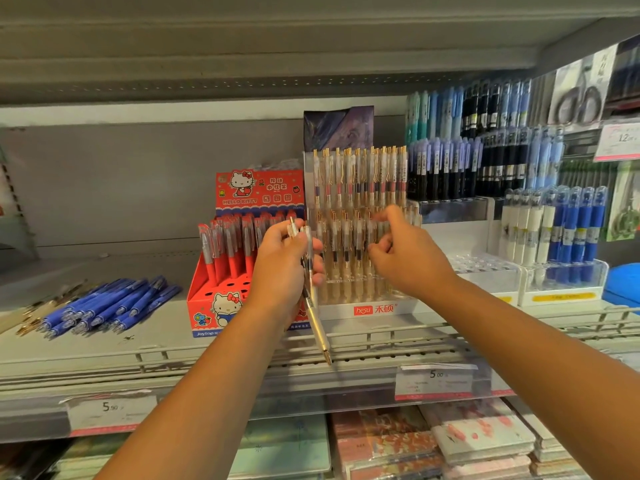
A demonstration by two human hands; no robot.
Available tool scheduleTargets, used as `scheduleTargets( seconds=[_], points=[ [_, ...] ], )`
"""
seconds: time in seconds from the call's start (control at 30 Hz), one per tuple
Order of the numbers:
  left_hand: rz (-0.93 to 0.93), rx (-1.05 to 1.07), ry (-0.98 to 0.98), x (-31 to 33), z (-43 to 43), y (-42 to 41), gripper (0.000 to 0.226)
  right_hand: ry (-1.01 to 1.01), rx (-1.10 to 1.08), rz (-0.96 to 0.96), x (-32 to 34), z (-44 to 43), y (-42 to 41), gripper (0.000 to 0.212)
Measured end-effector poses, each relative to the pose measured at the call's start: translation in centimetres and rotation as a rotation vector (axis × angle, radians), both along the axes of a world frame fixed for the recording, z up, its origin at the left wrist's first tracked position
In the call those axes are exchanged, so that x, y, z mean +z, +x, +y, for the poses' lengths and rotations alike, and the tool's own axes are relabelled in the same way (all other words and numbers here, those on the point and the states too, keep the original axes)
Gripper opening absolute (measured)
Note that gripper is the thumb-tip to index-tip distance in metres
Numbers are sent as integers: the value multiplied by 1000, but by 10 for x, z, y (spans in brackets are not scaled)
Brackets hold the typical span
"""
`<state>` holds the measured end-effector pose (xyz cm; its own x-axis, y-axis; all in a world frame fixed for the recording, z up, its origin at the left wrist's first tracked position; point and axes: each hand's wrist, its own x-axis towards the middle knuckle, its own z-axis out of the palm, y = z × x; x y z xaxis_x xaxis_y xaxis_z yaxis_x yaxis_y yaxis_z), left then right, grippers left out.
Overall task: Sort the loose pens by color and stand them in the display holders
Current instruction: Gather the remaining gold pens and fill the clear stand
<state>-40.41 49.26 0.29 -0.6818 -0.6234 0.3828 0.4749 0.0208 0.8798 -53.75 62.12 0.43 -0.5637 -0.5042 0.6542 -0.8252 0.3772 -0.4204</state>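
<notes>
Head view. At far left, loose blue pens [110,303] lie heaped on the shelf [166,337], with a few loose cream pens [20,318] just beside them at the frame edge. Next, a red cardboard holder [207,306] stands with red pens [225,247] upright in its rear holes. The left hand [282,265] grasps a small bundle of cream pens [317,320], tips pointing down, in front of the red holder's right edge. The clear tiered holder [374,309] carries two rows of standing cream pens [360,174]. The right hand [410,256] is at the front row, fingers curled among the pen tops; whether it pinches one cannot be determined. Further right, blue and white pens [568,233] stand in clear holders.
</notes>
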Motion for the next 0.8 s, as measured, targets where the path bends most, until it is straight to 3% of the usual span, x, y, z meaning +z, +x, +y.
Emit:
scheduleTargets(
  seconds=[0.17, 0.23, 0.3, 0.4, 0.57, 0.8],
  points=[
    [-8, 30, -51, -1, -1, -1, 16, -98, -129, 89, 6, 1, 4, 43],
    [-11, 32, -68, -1, -1, -2, 17, -196, -85, 108, 11, -1, 10, 43],
    [-1, 21, -77, -1, -1, -2, 18, -246, 48, 102, 17, -5, 21, 30],
    [16, -9, -85, -1, 0, -1, 20, -229, 243, -87, 24, -14, 39, 19],
    [8, -32, -106, -2, 0, 1, 25, -210, 543, -628, 29, -27, 60, 14],
    [5, -106, -59, -1, 2, 3, 21, -282, 582, -834, 30, -26, 55, 13]
  ],
)
